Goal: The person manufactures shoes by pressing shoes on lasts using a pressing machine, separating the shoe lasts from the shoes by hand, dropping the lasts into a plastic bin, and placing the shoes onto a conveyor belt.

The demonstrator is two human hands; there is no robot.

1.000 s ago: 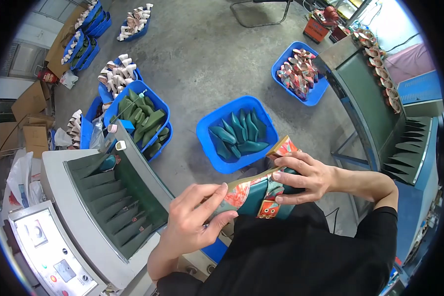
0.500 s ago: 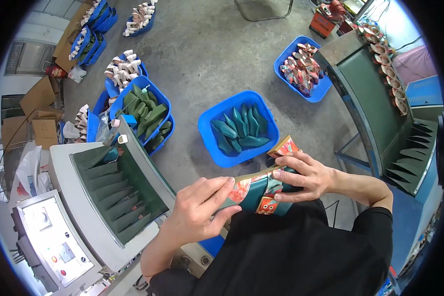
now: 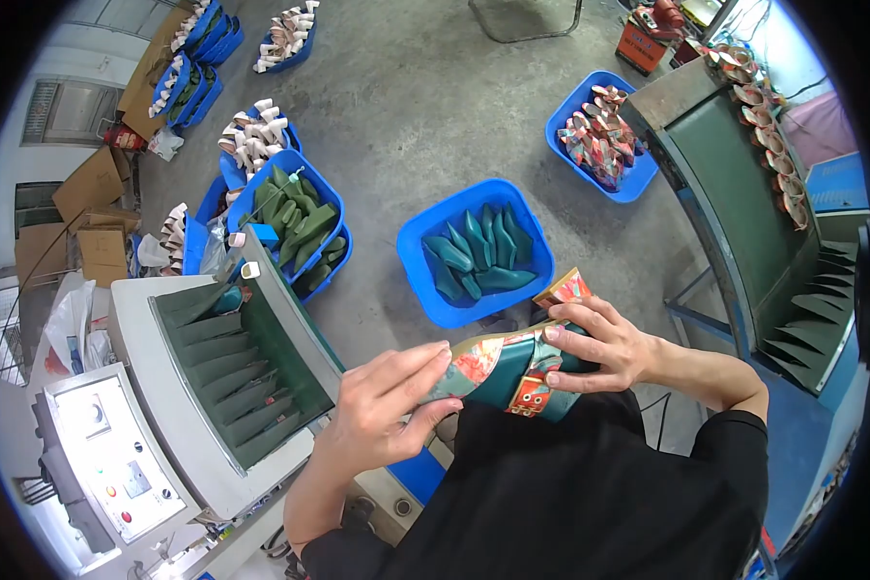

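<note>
In front of my chest I hold a shoe with red floral fabric and a strap with a red buckle. A dark green shoe last fills it, and its floral heel points up and away. My left hand pinches the toe end between thumb and fingers. Around the ankle end, my right hand is wrapped with its fingers over the strap and last; its thumb is mostly hidden.
A blue bin of green lasts stands on the floor ahead. Another bin holds floral shoes. At left is a machine with a flapped opening and control panel; at right a green conveyor carries shoes.
My left hand has slid slightly left and down at the toe, so more of the toe fabric shows. The right hand keeps its hold. The whole view has shifted slightly.
</note>
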